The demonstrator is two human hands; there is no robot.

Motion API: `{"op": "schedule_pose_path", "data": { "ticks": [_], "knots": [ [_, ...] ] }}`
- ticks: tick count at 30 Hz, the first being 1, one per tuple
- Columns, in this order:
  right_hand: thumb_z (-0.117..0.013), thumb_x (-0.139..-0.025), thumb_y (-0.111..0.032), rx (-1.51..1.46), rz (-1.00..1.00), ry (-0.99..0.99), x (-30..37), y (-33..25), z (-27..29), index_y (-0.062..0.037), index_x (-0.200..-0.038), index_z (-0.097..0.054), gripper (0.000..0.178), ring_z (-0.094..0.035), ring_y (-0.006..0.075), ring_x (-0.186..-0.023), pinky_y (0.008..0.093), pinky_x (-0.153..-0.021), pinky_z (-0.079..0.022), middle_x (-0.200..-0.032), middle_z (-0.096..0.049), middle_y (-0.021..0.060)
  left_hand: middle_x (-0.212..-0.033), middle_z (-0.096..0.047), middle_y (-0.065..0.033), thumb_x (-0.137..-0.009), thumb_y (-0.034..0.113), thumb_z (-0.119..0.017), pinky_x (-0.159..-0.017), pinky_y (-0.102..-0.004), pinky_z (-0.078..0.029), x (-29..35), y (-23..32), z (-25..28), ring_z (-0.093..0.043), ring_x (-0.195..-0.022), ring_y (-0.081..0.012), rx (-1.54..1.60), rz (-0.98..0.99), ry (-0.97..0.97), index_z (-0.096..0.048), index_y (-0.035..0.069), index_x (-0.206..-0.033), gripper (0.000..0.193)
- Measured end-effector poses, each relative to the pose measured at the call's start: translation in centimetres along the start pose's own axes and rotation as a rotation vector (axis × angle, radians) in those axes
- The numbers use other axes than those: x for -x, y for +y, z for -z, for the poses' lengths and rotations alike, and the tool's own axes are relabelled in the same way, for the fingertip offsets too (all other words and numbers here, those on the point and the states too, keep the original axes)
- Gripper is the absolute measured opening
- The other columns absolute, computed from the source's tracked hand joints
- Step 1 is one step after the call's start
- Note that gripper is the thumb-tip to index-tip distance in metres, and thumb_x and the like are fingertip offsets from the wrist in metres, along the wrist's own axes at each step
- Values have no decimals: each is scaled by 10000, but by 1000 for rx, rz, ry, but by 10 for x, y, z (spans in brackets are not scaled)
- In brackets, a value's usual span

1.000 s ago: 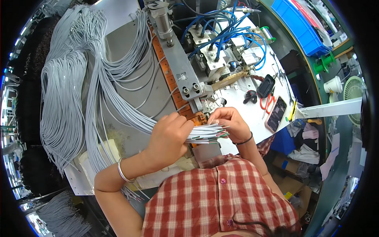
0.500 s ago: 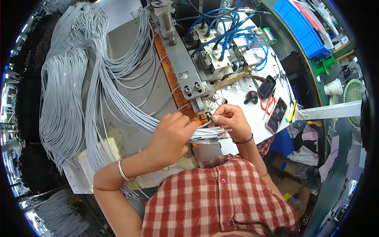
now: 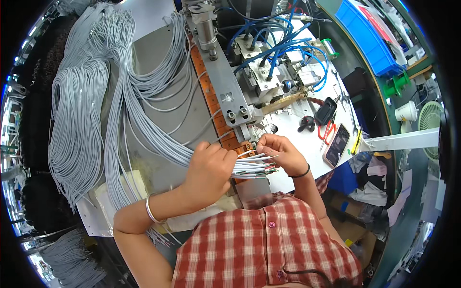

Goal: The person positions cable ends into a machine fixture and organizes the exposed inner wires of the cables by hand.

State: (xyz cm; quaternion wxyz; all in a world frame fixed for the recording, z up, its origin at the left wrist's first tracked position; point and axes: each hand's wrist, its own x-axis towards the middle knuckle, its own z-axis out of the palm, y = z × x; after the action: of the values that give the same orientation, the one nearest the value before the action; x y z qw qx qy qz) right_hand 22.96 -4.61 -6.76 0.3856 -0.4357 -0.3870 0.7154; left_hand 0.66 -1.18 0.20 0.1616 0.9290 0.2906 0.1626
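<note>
A thick bundle of thin grey cables (image 3: 161, 137) sweeps across the bench from the upper left. My left hand (image 3: 211, 170) is closed around it near its end. Past that fist the stripped cable ends (image 3: 254, 168) fan out, showing thin coloured wires. My right hand (image 3: 283, 154) is at the tips of these ends, with thumb and forefinger drawn together. What lies between those fingertips is too small to make out. Just beyond both hands is an orange slotted strip (image 3: 211, 103) beneath a metal press bar (image 3: 223, 81), with a few single cables running to it.
Metal blocks with blue air tubes (image 3: 261, 67) stand behind the bar. To the right lie a phone (image 3: 337, 145), red-handled pliers (image 3: 327, 132) and a black case (image 3: 326, 110). A large coil of grey cables (image 3: 79, 129) covers the left side. A white beam (image 3: 403, 139) juts in from the right.
My right hand has shifted slightly right and down, and its fingertips have come away from the spot beside the orange strip. The left hand keeps its grip on the bundle.
</note>
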Motion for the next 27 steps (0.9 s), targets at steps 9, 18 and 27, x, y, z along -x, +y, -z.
{"op": "schedule_pose_path", "data": {
  "ticks": [9, 18, 27],
  "knots": [
    [-561, -910, -121, 47, 31, 138, 11, -16, -10, -5, -881, -565, 120, -529, 44, -691, 184, -614, -425, -780, -576, -5, -721, -528, -83, -526, -20, -613, -680, -369, -366, 0, 1, 1, -498, -741, -264, -35, 5, -6, -555, 34, -814, 299],
    [-628, -842, -31, -51, 170, 240, 6, -13, -22, 16, -835, -607, 52, -550, 66, -602, 189, -568, -447, -739, -625, 25, -717, -473, -78, -549, -22, -607, -637, -360, -357, -1, 0, -2, -470, -744, -254, 53, -27, 73, -481, 49, -715, 219],
    [-641, -868, -126, 122, 95, 278, 5, -7, -10, -17, -814, -615, 124, -483, 20, -530, 161, -451, -359, -695, -611, 4, -704, -476, -75, -546, -17, -612, -630, -355, -352, -3, -3, -3, -478, -732, -250, 54, -132, 9, -480, 49, -714, 223]
  ]
}}
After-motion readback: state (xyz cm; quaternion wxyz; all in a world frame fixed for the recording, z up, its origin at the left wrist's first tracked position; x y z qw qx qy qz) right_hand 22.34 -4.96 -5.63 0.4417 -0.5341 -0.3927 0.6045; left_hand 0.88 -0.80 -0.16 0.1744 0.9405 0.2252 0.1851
